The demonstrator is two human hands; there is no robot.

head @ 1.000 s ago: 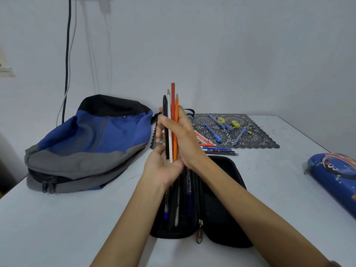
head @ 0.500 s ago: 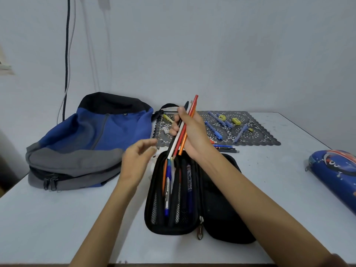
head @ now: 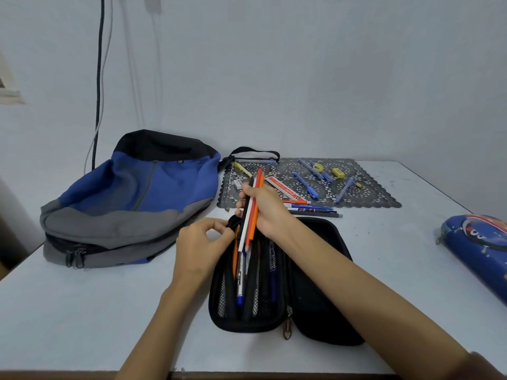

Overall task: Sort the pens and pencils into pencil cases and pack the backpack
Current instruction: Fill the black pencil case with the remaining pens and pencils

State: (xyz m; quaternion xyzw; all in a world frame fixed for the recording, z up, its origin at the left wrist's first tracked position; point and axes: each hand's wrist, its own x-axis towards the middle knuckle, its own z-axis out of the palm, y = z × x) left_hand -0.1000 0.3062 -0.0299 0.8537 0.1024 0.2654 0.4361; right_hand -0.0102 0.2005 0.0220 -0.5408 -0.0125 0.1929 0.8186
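Bundle of four long pencils (black, white, red, orange) (head: 251, 229) is gripped in right hand (head: 269, 209), fingers curled round it, points angled down and toward the person. Its long axis is roughly in line with the open black zip-up fabric pencil case (head: 247, 326) on the white table (head: 109, 311) just below. The far rim of the mesh half is pinched by left hand (head: 200, 242). Next move, as judged: a lengthwise slide in.
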